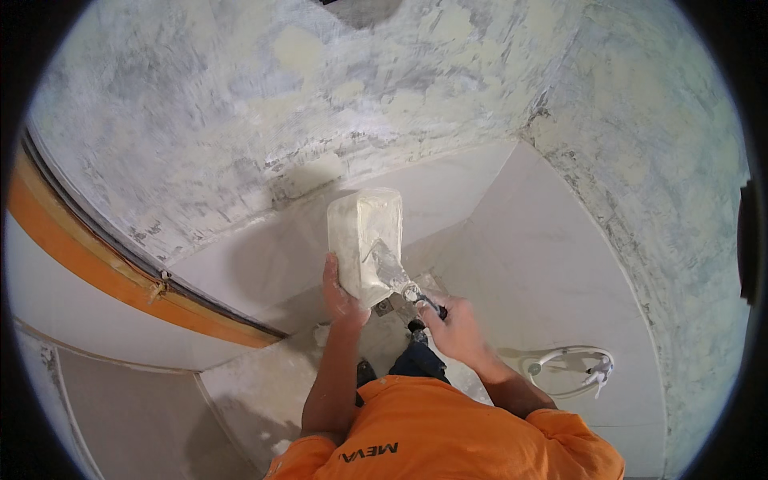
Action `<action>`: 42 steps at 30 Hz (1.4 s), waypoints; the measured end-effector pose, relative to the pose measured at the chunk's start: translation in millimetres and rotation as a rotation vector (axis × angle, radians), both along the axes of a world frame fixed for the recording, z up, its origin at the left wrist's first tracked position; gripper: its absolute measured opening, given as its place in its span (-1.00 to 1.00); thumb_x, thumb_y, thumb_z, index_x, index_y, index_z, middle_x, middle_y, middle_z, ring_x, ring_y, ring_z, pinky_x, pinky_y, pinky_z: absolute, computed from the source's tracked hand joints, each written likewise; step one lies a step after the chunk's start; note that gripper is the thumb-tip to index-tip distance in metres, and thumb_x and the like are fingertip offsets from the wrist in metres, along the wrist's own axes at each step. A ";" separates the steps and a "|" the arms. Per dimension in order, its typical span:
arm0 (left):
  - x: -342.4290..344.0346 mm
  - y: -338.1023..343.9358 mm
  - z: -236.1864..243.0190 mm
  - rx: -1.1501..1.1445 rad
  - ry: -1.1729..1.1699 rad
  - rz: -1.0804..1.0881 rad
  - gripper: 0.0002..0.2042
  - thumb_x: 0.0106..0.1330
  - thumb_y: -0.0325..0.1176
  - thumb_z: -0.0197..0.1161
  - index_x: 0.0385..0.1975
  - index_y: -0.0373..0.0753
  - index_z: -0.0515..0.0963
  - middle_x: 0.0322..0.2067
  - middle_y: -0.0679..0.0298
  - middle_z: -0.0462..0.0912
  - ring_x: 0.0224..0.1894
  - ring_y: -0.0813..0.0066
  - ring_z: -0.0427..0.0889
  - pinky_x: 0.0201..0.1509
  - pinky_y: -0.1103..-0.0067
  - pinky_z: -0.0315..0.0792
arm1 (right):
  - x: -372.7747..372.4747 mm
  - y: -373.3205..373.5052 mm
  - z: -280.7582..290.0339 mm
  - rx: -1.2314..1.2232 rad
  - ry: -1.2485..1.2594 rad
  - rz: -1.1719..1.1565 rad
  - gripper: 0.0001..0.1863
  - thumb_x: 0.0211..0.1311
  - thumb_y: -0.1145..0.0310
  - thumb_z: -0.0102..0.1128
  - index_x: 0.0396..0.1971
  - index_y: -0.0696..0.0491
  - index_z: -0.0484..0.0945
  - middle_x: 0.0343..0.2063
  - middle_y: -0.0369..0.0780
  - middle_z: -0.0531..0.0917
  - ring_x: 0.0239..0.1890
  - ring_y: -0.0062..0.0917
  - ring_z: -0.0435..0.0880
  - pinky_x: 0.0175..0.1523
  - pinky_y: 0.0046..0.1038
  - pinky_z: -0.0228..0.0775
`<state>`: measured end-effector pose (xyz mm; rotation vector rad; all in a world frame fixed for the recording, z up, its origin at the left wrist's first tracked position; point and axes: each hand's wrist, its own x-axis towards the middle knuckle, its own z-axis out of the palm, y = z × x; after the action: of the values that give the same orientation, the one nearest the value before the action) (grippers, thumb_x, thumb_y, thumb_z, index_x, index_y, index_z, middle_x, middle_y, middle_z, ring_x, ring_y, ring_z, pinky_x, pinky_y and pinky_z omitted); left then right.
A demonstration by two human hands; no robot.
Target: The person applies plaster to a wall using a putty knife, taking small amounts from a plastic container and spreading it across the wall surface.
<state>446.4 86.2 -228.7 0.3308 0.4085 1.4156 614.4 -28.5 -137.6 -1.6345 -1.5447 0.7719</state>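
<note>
My left hand (346, 302) grips a whitish rectangular plastic tub (342, 232) from its left side and lower end. The tub is tilted so that its inside faces me, and pale cream filler paste (380, 210) coats its walls. My right hand (454, 326) is closed around the dark handle of a putty knife (390, 270). The knife's blade reaches into the tub's lower part and is smeared with the same paste. Dried white residue also covers the ferrule near the handle.
Patchy skim-coated walls (264, 72) rise ahead and on the right, above pale tile panels (528, 240). An orange-edged door frame (120, 268) stands at left. A white hose with a spray head (598, 373) hangs on the right wall. My shoes stand on a dusty floor (256, 392).
</note>
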 end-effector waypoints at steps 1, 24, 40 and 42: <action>2.5 7.1 -6.8 0.003 0.002 0.000 -0.44 0.52 0.06 0.00 0.31 -0.24 0.35 0.11 0.17 0.54 0.16 0.27 0.56 0.28 0.31 0.42 | 1.4 3.8 -4.1 0.003 0.002 0.000 -0.76 0.33 0.37 0.14 -0.21 0.23 0.69 -0.59 -0.15 0.65 -0.66 -0.41 0.58 -0.48 -0.35 0.42; -20.2 -13.8 -17.7 0.254 0.123 0.129 -0.52 0.56 -0.09 -0.01 0.32 -0.26 0.28 0.14 0.16 0.50 0.14 0.33 0.57 0.21 0.36 0.52 | -5.8 17.4 25.5 0.245 0.090 0.008 -0.71 0.33 0.35 0.21 -0.05 0.19 0.64 -0.59 -0.21 0.59 -0.58 -0.61 0.49 -0.41 -0.46 0.34; -40.2 -11.9 -16.1 0.146 0.061 0.076 -0.45 0.54 0.04 -0.07 0.33 -0.24 0.33 0.15 0.19 0.52 0.19 0.34 0.54 0.31 0.37 0.40 | -1.5 29.3 24.7 0.176 -0.116 0.187 -0.66 0.26 0.39 0.22 0.01 0.19 0.62 -0.50 -0.09 0.66 -0.58 -0.40 0.57 -0.37 -0.39 0.43; -38.0 -13.8 -8.4 0.209 0.202 0.150 -0.46 0.52 0.00 -0.05 0.33 -0.25 0.32 0.13 0.19 0.53 0.17 0.34 0.54 0.29 0.37 0.40 | 1.1 38.7 -0.9 0.537 -0.323 0.166 -0.65 0.26 0.38 0.22 0.02 0.17 0.61 -0.46 -0.01 0.69 -0.53 -0.22 0.65 -0.37 -0.30 0.46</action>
<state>408.4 72.4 -237.2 0.6275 0.4584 1.5818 615.5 10.2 -138.5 -1.2762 -1.9270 0.1409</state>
